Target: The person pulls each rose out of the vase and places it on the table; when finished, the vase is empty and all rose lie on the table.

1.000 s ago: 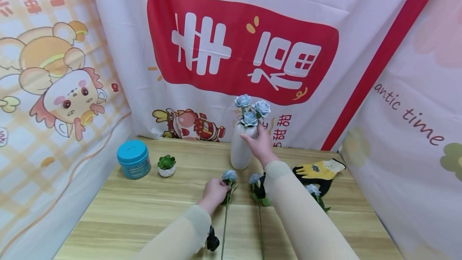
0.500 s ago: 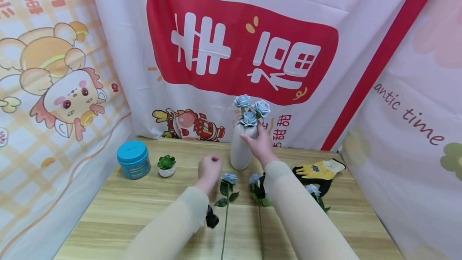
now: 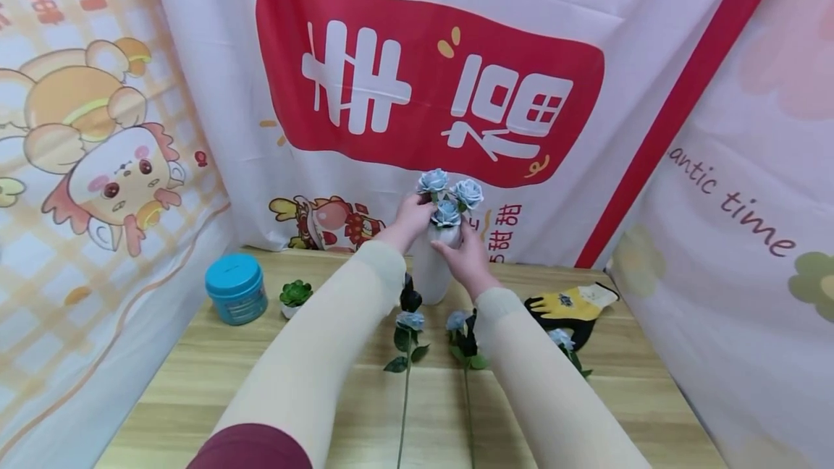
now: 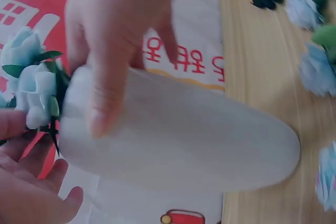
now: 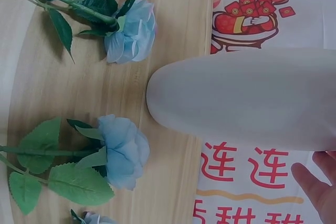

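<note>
A tall white vase [image 3: 430,277] stands upright at the back of the wooden table, with three pale blue artificial roses [image 3: 468,194] at its mouth. My right hand [image 3: 465,255] grips the vase near its top, thumb across the front, as the left wrist view also shows. Beside the blooms, my left hand [image 3: 412,219] has its thumb and fingers around the base of the left-hand rose [image 4: 37,93]. The stems inside the vase are hidden.
Two more blue roses, one left [image 3: 410,320] and one right [image 3: 457,320], lie on the table before the vase. Another rose [image 3: 562,339] lies near a yellow-and-black glove [image 3: 573,306]. To the left stand a blue tub [image 3: 236,288] and a small potted succulent [image 3: 296,294].
My left hand has let go of the loose left rose on the table and risen to the roses in the vase. My right hand keeps its grip on the vase.
</note>
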A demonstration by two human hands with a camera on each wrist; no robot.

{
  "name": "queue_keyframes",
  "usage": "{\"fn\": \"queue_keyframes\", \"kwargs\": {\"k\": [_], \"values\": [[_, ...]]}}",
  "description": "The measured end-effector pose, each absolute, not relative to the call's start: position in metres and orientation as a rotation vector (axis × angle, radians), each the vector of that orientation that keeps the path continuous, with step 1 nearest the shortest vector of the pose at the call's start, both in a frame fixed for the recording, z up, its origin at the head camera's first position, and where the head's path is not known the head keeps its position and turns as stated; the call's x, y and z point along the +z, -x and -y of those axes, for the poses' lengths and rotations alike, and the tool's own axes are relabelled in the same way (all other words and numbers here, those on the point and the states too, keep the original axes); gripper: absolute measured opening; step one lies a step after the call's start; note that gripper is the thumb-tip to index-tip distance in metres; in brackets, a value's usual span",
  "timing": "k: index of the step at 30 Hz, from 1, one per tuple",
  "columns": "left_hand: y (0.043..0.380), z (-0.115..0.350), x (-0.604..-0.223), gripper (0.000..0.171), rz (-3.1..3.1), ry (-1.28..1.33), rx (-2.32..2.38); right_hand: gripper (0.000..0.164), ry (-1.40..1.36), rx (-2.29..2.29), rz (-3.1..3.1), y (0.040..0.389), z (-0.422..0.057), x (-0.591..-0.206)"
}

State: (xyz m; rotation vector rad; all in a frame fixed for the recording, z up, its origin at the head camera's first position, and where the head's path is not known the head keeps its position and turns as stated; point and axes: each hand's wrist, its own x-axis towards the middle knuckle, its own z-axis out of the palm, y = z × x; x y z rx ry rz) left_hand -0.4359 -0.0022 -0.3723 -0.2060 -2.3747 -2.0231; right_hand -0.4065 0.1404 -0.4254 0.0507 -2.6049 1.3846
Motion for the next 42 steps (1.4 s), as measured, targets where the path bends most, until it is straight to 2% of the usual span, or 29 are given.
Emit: {"fn": "queue_keyframes", "kwargs": {"k": [4, 13, 20, 25, 32, 38, 42], "values": [[0.437, 0.001, -0.369, 0.038, 2.331, 0.158, -2.095, 0.075, -0.051, 1.385, 2.608, 0.404, -0.140, -0.425], [0.434, 0.001, -0.367, 0.029, 2.274, 0.215, -2.086, 0.072, -0.036, 1.383, 2.618, 0.401, -0.140, -0.424], [0.428, -0.001, -0.341, 0.028, 2.089, 0.242, -2.057, 0.076, -0.046, 1.378, 2.605, 0.405, -0.140, -0.424], [0.415, 0.003, -0.304, 0.033, 1.905, 0.326, -2.085, 0.088, -0.010, 1.388, 2.614, 0.407, -0.141, -0.425], [0.386, 0.018, -0.263, 0.035, 1.679, 0.436, -2.117, 0.080, 0.019, 1.448, 2.591, 0.405, -0.139, -0.425], [0.363, 0.041, -0.258, 0.032, 1.474, 0.343, -2.077, 0.072, 0.007, 1.411, 2.605, 0.404, -0.141, -0.426], [0.351, 0.063, -0.260, 0.028, 1.353, 0.258, -2.045, 0.073, -0.006, 1.394, 2.604, 0.403, -0.140, -0.425]]}}
